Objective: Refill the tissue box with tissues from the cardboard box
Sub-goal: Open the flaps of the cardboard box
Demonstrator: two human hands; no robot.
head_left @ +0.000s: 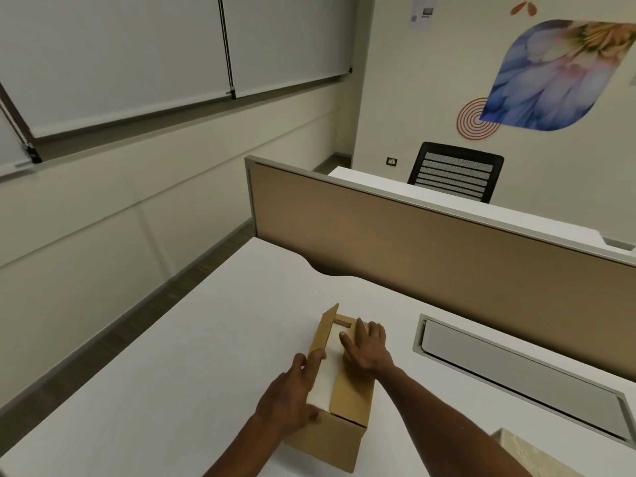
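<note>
A brown cardboard box (335, 438) lies lengthwise on the white desk (192, 339) in front of me. Its left flap (323, 333) stands up and white tissues (328, 373) show through the gap on top. My left hand (292, 390) grips the near part of that left flap, thumb against the box's side. My right hand (366, 346) lies flat, fingers spread, on the right flap, pressing it down. At the bottom right corner a pale, plastic-wrapped object (530, 452) is partly in view; I cannot tell what it is.
A tan partition (430, 249) runs along the desk's far edge. A grey cable tray with a lid (516, 370) is set into the desk on the right. Behind the partition stand another desk and a black mesh chair (456, 172). The floor lies to the left.
</note>
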